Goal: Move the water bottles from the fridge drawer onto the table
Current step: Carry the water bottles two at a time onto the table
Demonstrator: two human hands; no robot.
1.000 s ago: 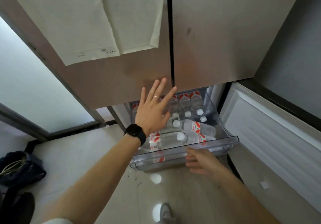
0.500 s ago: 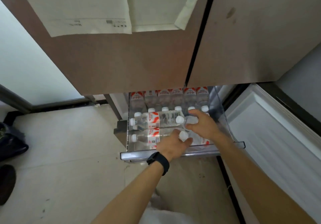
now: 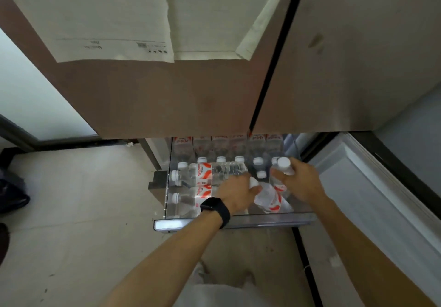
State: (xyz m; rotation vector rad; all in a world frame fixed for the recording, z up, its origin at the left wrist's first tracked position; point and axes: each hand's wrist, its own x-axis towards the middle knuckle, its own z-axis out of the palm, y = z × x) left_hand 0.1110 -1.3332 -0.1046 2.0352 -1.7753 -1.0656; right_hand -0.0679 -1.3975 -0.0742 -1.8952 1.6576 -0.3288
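Our left hand and right hand each grip a clear plastic, white-capped water bottle inside the open transparent fridge drawer.
The left, a black watch on its wrist, curls round the neck of the tilted bottle; the right holds the upright bottle just below its cap. At the drawer's left, more bottles lie sideways under the brown fridge doors.

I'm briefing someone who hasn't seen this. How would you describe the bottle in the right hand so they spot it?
Below the brown fridge doors, find the pulled-out clear plastic drawer packed with white-capped water bottles. At its right end, the right hand grips one clear plastic bottle near its neck. Only its cap pokes up above that hand; the left hand's red-labelled bottle lies slanted beside it.
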